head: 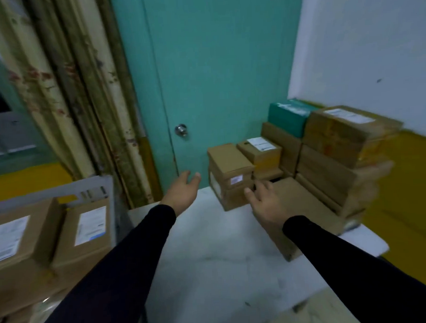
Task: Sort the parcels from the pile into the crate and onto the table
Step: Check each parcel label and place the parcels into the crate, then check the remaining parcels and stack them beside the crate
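Note:
A pile of brown cardboard parcels [329, 161] stands on the white table [211, 254] against the far right wall, with a teal box [288, 119] on top. A small stacked parcel [229, 175] stands at the pile's left front. My left hand [184, 189] reaches out with fingers spread and holds nothing, just left of that parcel. My right hand [265, 203] is also spread and holds nothing, in front of the small parcel and over a flat parcel [297, 204]. At the left, a grey crate [96, 188] holds two labelled parcels [85, 230].
A teal door [203, 76] with a round knob [180, 130] stands behind the table. Patterned curtains [65, 89] hang at the left beside the crate. White wall over a yellow band runs along the right.

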Motion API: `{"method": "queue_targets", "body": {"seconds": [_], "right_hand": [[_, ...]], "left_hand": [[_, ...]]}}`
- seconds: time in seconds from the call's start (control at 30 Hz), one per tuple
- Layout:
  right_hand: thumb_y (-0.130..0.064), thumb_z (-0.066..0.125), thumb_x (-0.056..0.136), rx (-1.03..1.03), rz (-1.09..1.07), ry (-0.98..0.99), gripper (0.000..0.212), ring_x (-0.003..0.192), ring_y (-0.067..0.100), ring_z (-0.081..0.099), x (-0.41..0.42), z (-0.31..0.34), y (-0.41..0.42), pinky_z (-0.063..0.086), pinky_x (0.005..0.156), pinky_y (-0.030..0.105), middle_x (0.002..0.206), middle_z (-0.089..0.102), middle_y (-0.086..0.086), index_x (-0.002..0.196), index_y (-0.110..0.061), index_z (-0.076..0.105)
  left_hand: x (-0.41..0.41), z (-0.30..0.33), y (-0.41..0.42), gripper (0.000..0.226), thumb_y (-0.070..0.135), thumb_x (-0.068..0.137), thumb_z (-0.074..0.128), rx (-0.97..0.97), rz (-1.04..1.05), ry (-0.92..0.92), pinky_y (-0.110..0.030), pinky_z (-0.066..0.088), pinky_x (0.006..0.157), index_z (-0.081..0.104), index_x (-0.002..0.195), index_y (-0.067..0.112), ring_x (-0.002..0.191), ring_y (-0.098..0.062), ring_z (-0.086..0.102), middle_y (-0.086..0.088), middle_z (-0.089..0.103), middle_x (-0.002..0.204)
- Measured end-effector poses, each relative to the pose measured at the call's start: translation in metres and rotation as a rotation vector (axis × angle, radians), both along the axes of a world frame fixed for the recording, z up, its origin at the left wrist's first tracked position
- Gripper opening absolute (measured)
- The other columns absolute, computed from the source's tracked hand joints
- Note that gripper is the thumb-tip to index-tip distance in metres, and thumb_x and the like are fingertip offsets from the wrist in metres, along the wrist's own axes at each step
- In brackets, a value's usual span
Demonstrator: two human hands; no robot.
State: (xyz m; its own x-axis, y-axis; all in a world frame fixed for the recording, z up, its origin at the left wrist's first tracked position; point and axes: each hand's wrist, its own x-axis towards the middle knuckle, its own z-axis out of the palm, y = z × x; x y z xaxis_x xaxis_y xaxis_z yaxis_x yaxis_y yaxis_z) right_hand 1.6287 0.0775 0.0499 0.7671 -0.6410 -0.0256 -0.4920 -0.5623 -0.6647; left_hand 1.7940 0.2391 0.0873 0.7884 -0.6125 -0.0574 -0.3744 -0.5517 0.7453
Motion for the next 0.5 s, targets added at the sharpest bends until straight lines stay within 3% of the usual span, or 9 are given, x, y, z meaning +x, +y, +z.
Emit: {"method": "queue_targets", "body": {"seconds": [0.17, 0.27, 0.33, 0.37, 0.43, 0.5], "right_hand": [[-0.034, 0.027, 0.111, 0.06, -0.145, 0.179, 0.057, 0.152, 0.037, 0.021, -0.052, -0.024, -0.079, 0.021, 0.12, 0.042, 0.165, 0.02, 0.02, 0.159, -0.005, 0.022], [-0.027, -0.006, 0.105, -0.043, -0.132, 0.294, 0.062, 0.148, 0.047, 0.023, -0.081, -0.043, -0.124, 0.025, 0.12, 0.047, 0.163, 0.013, 0.032, 0.161, -0.006, 0.008], [-0.029, -0.022, 0.098, -0.088, -0.15, 0.35, 0.076, 0.144, 0.046, 0.03, -0.097, -0.065, -0.152, 0.031, 0.116, 0.046, 0.16, 0.022, 0.032, 0.159, -0.003, 0.016], [-0.038, -0.02, 0.101, -0.113, -0.192, 0.342, 0.08, 0.142, 0.043, 0.034, -0.104, -0.084, -0.17, 0.035, 0.113, 0.045, 0.158, 0.03, 0.029, 0.157, -0.002, 0.023], [-0.05, 0.004, 0.105, -0.118, -0.26, 0.363, 0.076, 0.134, 0.04, 0.042, -0.113, -0.106, -0.19, 0.038, 0.11, 0.047, 0.152, 0.041, 0.025, 0.153, 0.003, 0.031], [-0.048, 0.028, 0.108, -0.04, -0.303, 0.345, 0.07, 0.124, 0.043, 0.05, -0.118, -0.127, -0.208, 0.043, 0.104, 0.05, 0.144, 0.046, 0.029, 0.149, 0.009, 0.032]], "left_hand": [[-0.043, -0.027, -0.075, 0.061, 0.049, 0.107, 0.038, -0.084, 0.014, 0.187, -0.034, 0.029, 0.115, 0.036, 0.154, 0.012, 0.146, -0.027, 0.038, -0.009, 0.037, 0.16], [-0.07, -0.049, -0.117, 0.061, 0.053, 0.105, 0.039, -0.103, 0.045, 0.347, -0.043, 0.037, 0.116, 0.038, 0.153, 0.016, 0.138, -0.032, 0.046, -0.011, 0.043, 0.156], [-0.091, -0.069, -0.147, 0.059, 0.052, 0.106, 0.037, -0.07, 0.057, 0.419, -0.045, 0.038, 0.115, 0.038, 0.154, 0.017, 0.136, -0.033, 0.048, -0.011, 0.044, 0.154], [-0.102, -0.08, -0.163, 0.058, 0.051, 0.106, 0.037, -0.054, 0.06, 0.453, -0.044, 0.038, 0.114, 0.039, 0.152, 0.017, 0.135, -0.033, 0.048, -0.011, 0.045, 0.153], [-0.121, -0.099, -0.185, 0.049, 0.048, 0.107, 0.036, -0.016, 0.072, 0.501, -0.037, 0.042, 0.102, 0.048, 0.141, 0.015, 0.131, -0.036, 0.051, -0.015, 0.049, 0.149], [-0.137, -0.118, -0.204, 0.048, 0.047, 0.107, 0.034, 0.043, 0.092, 0.557, -0.04, 0.045, 0.093, 0.051, 0.128, 0.007, 0.13, -0.04, 0.05, -0.024, 0.051, 0.144]]}}
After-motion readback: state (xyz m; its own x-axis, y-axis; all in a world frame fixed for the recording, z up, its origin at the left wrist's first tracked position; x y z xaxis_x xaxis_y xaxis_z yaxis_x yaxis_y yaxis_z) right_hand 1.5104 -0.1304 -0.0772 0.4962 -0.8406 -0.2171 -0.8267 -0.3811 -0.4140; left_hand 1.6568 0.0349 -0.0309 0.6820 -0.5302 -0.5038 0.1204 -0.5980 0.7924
